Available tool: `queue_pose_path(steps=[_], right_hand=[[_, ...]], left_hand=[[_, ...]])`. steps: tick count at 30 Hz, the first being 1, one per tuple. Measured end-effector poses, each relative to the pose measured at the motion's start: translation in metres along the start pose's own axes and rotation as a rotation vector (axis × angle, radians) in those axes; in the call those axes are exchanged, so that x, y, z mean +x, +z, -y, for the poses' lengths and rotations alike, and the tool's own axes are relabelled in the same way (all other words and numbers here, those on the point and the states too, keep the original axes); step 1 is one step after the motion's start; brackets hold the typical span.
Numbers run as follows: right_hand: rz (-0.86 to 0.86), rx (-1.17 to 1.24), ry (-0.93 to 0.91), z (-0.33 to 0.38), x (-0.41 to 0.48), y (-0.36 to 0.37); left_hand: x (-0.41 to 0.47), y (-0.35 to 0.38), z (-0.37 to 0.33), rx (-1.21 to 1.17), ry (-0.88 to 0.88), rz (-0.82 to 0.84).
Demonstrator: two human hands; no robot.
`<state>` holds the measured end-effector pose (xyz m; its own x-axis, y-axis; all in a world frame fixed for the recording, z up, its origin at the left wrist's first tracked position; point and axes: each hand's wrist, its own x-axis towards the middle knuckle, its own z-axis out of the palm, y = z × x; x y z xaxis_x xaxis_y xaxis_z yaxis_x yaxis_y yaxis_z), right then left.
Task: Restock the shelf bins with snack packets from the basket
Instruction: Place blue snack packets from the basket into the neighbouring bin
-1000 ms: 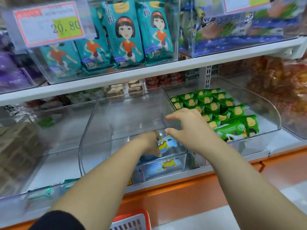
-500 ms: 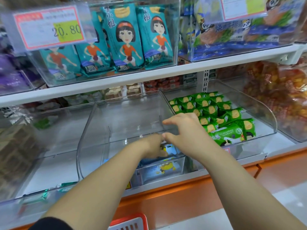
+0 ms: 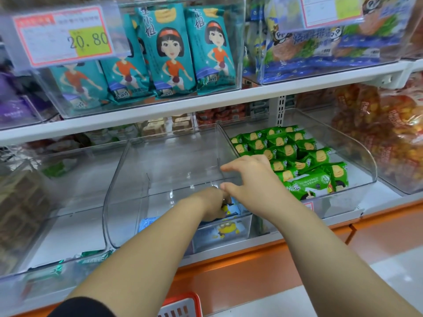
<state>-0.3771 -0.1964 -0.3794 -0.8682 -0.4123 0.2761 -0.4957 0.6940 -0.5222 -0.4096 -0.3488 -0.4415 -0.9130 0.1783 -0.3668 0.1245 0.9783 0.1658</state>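
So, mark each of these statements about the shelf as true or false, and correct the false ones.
1. The left hand reaches into the middle clear bin and holds a blue packet. True.
2. The green packets lie in the middle bin. False: they lie in the bin to its right.
3. The right hand grips a green packet. False: its fingers are spread and hold nothing.
4. The price tag on the upper shelf reads 20.80. True.
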Motion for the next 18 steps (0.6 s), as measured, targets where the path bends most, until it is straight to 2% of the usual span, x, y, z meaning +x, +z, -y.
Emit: queue_pose_path(steps=[3,6,11,14,16,18], right_hand=[[-0.053,-0.027,0.01,-0.001,0.001,0.0],[-0.164,-0.052,-0.023,-0.001,-0.002,-0.001],[-0.317,0.05,-0.184,0.021,-0.026,0.016],[-0.321,0.126,-0.247,0.039,-0.046,0.035],[-0.3,0.175,-0.276,0.05,-0.062,0.05],[-0.245,0.212,-0.272,0.057,-0.081,0.071]], left_hand=[[-0.006,-0.008,0.004,0.01,-0.008,-0.001],[-0.033,-0.023,0.006,-0.063,0.01,-0.093],[-0.112,-0.031,0.017,-0.213,0.034,-0.523],[-0.169,-0.01,0.026,-0.277,0.037,-0.725],[-0.204,0.015,0.033,-0.313,0.028,-0.759],[-0.232,0.054,0.045,-0.379,-0.031,-0.725]])
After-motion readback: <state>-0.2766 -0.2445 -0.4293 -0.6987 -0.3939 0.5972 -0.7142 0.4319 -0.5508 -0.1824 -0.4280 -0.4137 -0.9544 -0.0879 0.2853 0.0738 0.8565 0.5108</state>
